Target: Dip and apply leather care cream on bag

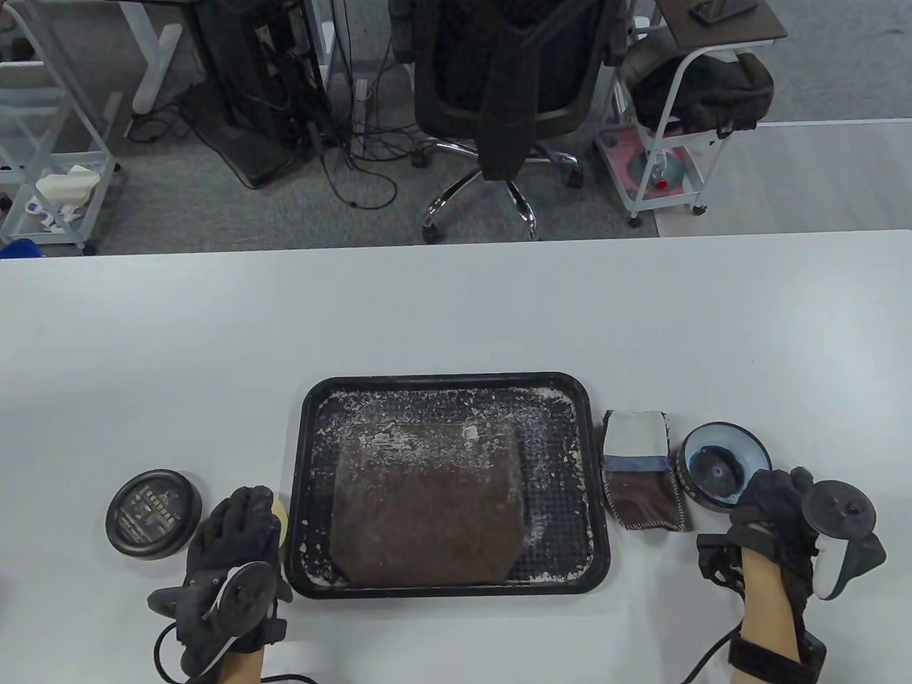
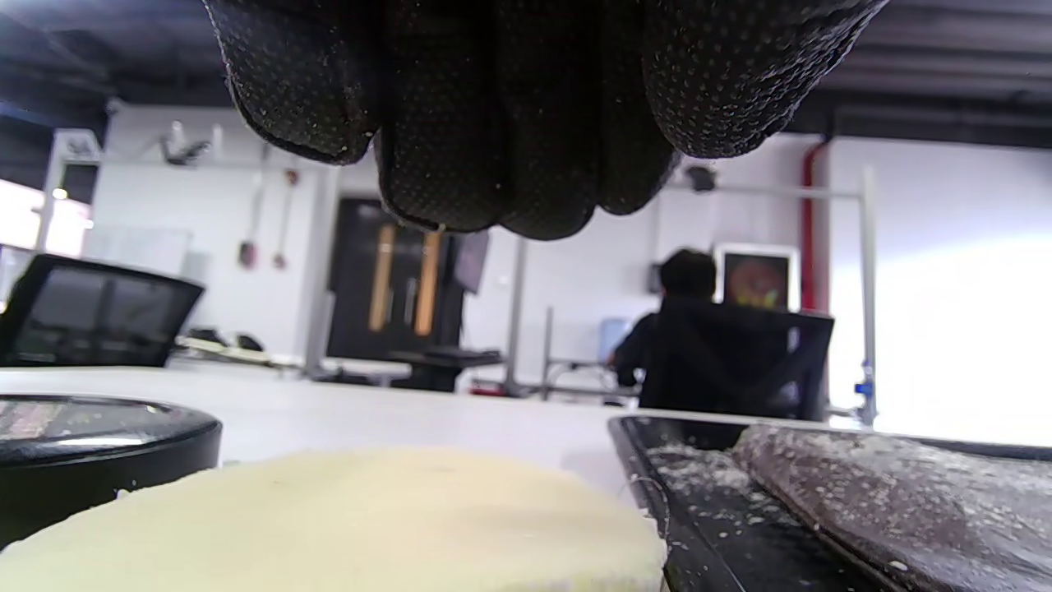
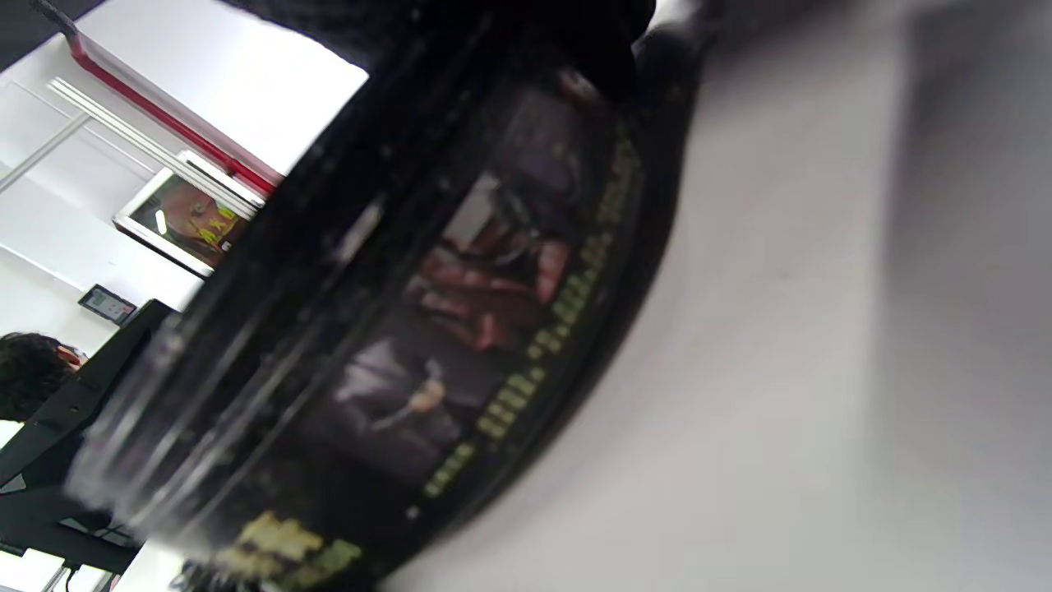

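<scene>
A brown leather bag [image 1: 427, 506], flecked with white cream, lies flat in a black tray [image 1: 597, 491]. My left hand [image 1: 246, 509] hovers palm down over a round yellow sponge [image 1: 282, 514] left of the tray. In the left wrist view its fingers [image 2: 493, 123] hang just above the sponge [image 2: 353, 526] with a gap between them. My right hand [image 1: 773, 491] grips the near right side of the open cream jar [image 1: 723, 464] right of the tray. In the right wrist view the jar's labelled wall [image 3: 427, 345] fills the frame, blurred.
The jar's black lid [image 1: 153, 513] lies left of my left hand and shows in the left wrist view [image 2: 82, 452]. A brown and white cloth mitt [image 1: 643, 470] lies between tray and jar. An office chair [image 1: 499, 92] stands beyond the table's far edge.
</scene>
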Motion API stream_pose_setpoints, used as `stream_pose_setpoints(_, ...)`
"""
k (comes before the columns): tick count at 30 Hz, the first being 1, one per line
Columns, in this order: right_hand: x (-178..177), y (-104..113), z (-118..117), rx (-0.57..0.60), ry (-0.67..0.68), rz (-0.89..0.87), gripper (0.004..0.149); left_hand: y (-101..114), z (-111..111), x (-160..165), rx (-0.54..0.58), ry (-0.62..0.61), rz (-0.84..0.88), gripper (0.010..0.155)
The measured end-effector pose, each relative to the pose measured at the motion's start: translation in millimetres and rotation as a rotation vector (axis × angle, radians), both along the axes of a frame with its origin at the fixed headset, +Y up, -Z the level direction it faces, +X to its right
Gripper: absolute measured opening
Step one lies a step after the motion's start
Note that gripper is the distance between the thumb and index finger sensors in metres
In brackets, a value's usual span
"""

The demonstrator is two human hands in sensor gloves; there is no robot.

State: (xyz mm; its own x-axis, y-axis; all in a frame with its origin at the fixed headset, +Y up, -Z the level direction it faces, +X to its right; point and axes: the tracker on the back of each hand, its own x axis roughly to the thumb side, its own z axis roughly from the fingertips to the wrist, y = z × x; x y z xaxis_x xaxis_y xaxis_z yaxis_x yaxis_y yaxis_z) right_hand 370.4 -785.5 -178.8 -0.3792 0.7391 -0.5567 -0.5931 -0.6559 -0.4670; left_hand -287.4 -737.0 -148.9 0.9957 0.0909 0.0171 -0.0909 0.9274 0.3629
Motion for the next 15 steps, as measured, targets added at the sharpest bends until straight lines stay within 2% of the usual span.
stream_pose_setpoints(4, 0.4, 8.2, 2.5, 0.065, -0.014, 0.058, 0.051, 0.1, 0.0, 1.0, 0.001, 0.001, -0.02, 0.046)
stream_pose_setpoints(10, -5.1, 33.6, 11.5, 0.247, 0.008, 0.085, 0.051, 3.6, 2.1, -9.2, 0.026, 0.028, 0.023, 0.046)
stream_pose_setpoints(12, -9.6, 39.4, 13.4, 0.34, 0.049, 0.078, 0.054, 4.3, 2.5, -13.2, 0.035, 0.041, 0.033, 0.046)
stream_pose_setpoints(15, -17.2, 45.5, 13.7, 0.376, 0.109, 0.101, 0.056, 4.3, 2.2, -18.1, 0.041, 0.054, 0.044, 0.046)
